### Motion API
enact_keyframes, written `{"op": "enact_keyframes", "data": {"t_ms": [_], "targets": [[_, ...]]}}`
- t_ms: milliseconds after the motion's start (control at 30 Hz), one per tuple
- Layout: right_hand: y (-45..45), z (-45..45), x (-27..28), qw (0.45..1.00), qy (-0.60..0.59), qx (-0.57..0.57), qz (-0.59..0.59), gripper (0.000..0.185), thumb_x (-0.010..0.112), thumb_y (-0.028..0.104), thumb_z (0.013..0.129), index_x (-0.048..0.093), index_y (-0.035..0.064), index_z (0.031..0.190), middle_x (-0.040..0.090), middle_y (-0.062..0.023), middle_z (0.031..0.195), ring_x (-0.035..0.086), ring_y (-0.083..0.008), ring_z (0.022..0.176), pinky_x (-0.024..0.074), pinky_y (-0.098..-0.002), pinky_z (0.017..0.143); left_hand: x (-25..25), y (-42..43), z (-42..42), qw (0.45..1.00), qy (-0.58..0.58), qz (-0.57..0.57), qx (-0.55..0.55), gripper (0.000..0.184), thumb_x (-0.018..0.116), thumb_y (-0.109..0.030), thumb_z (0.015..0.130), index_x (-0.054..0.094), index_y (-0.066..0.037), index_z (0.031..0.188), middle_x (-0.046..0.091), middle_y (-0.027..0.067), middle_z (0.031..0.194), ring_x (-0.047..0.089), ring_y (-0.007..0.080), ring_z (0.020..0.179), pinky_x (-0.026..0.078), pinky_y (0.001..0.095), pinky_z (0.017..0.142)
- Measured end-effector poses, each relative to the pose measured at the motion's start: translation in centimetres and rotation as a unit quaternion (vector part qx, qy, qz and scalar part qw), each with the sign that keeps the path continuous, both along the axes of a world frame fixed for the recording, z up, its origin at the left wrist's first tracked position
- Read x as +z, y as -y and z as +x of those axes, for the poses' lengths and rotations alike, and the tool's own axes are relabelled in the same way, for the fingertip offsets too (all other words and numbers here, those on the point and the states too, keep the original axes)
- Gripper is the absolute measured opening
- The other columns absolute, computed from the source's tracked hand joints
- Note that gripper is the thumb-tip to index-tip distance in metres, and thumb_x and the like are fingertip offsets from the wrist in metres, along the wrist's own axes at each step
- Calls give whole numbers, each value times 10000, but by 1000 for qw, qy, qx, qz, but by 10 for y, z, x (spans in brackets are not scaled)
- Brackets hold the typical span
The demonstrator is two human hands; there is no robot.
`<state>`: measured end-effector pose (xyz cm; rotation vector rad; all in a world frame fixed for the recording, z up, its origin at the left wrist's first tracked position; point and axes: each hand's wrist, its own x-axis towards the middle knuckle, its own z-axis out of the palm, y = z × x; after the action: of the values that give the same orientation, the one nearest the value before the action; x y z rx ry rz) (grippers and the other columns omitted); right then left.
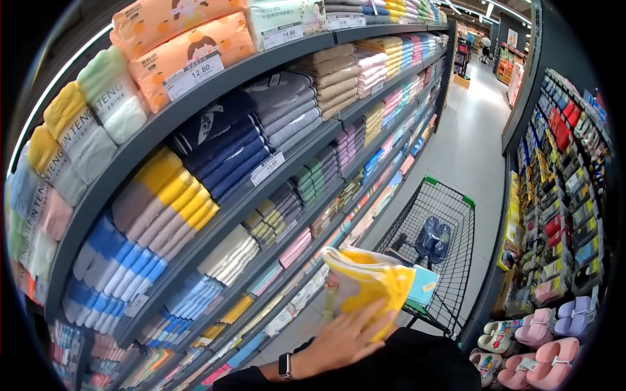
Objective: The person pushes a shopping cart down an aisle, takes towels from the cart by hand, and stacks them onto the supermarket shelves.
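Note:
A folded yellow, white and grey towel point(365, 277) is held up in front of my body, above the near end of the cart. My left hand point(345, 335), with a dark watch at its wrist, lies across the towel's lower part with its fingers extended and slightly spread. The towel hides my right hand, whose dark sleeve point(417, 358) reaches up to it from below. Similar yellow and grey towels point(169, 202) are stacked on the shelf at left.
Shelves of folded towels point(228, 140) run along the left. A wire cart point(456, 228) holds dark blue slippers point(432, 240) and a light blue packet point(424, 285). Hanging packaged goods point(561, 195) line the right, above pink clogs point(554, 365). The aisle floor point(473, 124) stretches ahead.

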<state>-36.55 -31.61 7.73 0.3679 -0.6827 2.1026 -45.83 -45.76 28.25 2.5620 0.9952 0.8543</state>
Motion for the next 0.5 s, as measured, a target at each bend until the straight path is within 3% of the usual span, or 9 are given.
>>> {"op": "enact_keyframes", "data": {"t_ms": [100, 133, 200, 300, 400, 433, 500], "targets": [[14, -3, 33, 990, -27, 100, -101, 569, 494, 457, 939, 481, -5, 1271, 610, -124, 1047, 594, -251, 962, 488, -405, 894, -16, 5, -10, 983, 14, -180, -20, 673, 684, -327, 849, 415, -56, 1403, 503, 156, 1359, 584, 304, 1105, 475, 377, 920], [18, -3, 42, 986, -34, 115, -114, 572, 491, 459, 939, 480, -6, 1272, 610, -125, 1050, 593, -252, 965, 487, -406, 895, -16, 2, -19, 993, 49, -101, 29, 576, 696, -276, 841, 500, -26, 1322, 556, 167, 1289, 591, 308, 1091, 470, 382, 922], [23, -4, 47, 983, -39, 124, -133, 577, 486, 463, 940, 477, -7, 1275, 609, -127, 1057, 592, -254, 971, 485, -406, 898, -33, -3, -43, 984, 83, -92, 130, 464, 665, -228, 866, 531, -44, 1270, 576, 159, 1233, 587, 329, 1062, 463, 394, 920], [30, -12, 47, 981, -43, 126, -142, 585, 479, 468, 942, 474, -10, 1279, 607, -130, 1066, 590, -256, 981, 483, -407, 903, -50, -13, -63, 937, 207, -140, 244, 332, 683, -83, 829, 572, -2, 1131, 620, 150, 1069, 621, 293, 989, 504, 340, 827], [33, -22, 46, 979, -43, 133, -147, 593, 472, 474, 944, 471, -12, 1283, 605, -133, 1075, 588, -258, 991, 480, -408, 907, -81, -13, -73, 917, 217, -189, 275, 322, 683, -78, 837, 566, -7, 1129, 615, 140, 1033, 624, 246, 951, 504, 319, 806], [35, -26, 46, 979, -37, 130, -149, 595, 469, 476, 944, 470, -13, 1284, 604, -134, 1079, 587, -258, 994, 480, -408, 909, -92, -12, -76, 882, 277, -285, 253, 393, 671, -86, 868, 496, -23, 1215, 600, 111, 1028, 608, 195, 926, 497, 306, 811], [37, -30, 46, 979, -25, 126, -157, 601, 464, 480, 945, 468, -15, 1287, 603, -136, 1085, 586, -260, 1000, 478, -409, 911, -116, -10, -76, 836, 362, -347, 224, 444, 657, -97, 890, 433, -39, 1269, 590, 91, 1025, 595, 165, 926, 489, 298, 814]]}}
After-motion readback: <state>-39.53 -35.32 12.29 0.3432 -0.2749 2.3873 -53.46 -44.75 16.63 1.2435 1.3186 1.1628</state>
